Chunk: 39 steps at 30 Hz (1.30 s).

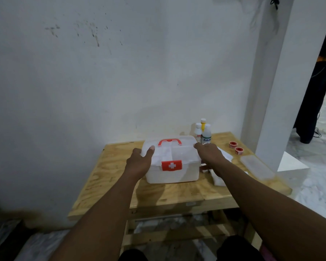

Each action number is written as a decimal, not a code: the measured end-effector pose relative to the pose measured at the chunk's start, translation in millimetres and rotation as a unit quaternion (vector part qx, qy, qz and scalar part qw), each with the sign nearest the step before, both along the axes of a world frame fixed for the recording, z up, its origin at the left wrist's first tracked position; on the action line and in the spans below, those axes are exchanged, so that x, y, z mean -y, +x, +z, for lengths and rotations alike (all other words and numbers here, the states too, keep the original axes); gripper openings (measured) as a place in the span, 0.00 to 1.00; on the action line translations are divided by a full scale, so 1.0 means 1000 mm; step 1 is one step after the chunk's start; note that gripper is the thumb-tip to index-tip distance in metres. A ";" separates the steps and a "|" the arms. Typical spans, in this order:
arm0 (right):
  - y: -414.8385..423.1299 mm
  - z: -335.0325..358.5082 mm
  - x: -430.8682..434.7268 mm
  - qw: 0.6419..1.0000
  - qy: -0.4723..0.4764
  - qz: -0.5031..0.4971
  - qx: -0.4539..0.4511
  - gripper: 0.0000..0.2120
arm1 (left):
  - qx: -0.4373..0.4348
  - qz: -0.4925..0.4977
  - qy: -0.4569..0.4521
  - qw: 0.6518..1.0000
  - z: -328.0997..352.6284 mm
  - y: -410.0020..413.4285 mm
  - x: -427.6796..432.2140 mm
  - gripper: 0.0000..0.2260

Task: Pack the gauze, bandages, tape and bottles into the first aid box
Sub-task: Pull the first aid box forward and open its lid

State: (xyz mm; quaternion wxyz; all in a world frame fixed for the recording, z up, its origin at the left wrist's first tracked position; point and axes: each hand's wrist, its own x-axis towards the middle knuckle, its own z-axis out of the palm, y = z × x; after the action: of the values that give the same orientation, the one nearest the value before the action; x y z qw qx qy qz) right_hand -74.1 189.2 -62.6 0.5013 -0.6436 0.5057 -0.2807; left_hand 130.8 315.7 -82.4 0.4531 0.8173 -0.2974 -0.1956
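First aid box [172,167] upright, long axis left-right, latch toward wearer

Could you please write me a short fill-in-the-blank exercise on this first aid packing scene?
1. The lid of the first aid box is ____.
2. The number of bottles standing behind the box is ____.
3. The two tape rolls on the table are white and ____.
4. The left hand and right hand rest on the ____ of the box.

Missing words: shut; three; red; lid
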 end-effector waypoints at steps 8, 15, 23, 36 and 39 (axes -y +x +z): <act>-0.001 -0.008 -0.003 0.999 -0.020 -0.040 -0.018 0.31 | -0.039 -0.030 -0.051 0.997 -0.015 -0.009 -0.006 0.36; 0.001 -0.012 -0.015 0.982 -0.025 -0.184 0.028 0.31 | -0.165 -0.145 -0.025 0.975 -0.036 0.004 -0.027 0.56; 0.031 -0.019 -0.072 0.911 0.223 -0.216 0.271 0.47 | -0.073 -0.202 -0.069 0.974 -0.034 0.001 -0.008 0.42; 0.044 -0.030 -0.065 0.921 0.237 -0.183 0.249 0.21 | -0.031 -0.125 -0.029 0.991 -0.049 0.011 0.013 0.56; 0.040 -0.030 -0.065 0.924 0.229 -0.174 0.253 0.22 | -0.028 -0.149 -0.027 0.988 -0.046 0.013 0.016 0.56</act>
State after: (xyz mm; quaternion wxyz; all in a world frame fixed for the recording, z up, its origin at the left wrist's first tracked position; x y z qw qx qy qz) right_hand -33.8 254.7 -93.1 0.6892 -0.3206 0.5168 -0.3938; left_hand 143.8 299.2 -128.5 0.4488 0.7454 -0.4085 -0.2757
